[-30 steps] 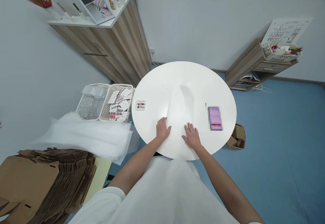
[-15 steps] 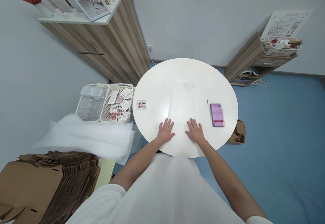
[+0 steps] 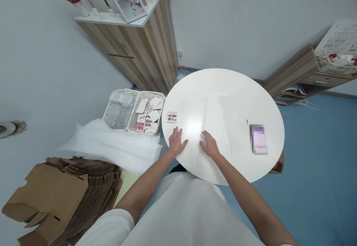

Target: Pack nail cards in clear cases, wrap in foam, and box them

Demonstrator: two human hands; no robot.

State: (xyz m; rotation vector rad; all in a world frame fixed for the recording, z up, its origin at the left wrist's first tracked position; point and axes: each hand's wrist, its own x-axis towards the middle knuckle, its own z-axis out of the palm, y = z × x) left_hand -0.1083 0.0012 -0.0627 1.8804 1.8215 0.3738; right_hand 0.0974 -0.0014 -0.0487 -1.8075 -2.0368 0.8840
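My left hand [image 3: 176,142] rests on the white oval table [image 3: 231,106], fingers stretched and thumb apart, with nothing in it. Just beyond its fingertips lies a small clear case [image 3: 172,117] with dark and pink pieces inside, apart from the hand. To the right, my right hand [image 3: 210,145] is at the tabletop, thumb and fingers parted and pointing leftward; it holds nothing. A blurred purple rectangular item [image 3: 259,140] lies on the table's right side, away from both hands.
Left of the table stand a basket of printed cards [image 3: 148,115] and a basket of clear plastic cases [image 3: 119,110]. White wrapping sheets [image 3: 111,140] and stacked flat cardboard boxes [image 3: 55,194] lie nearer me. A wooden cabinet [image 3: 156,49] stands behind; a lower one [image 3: 295,71] is at right.
The view has turned so the room sits further right. Both hands have slid left over the tabletop, the left one closer to the small case. The right hand's fingers now angle more leftward.
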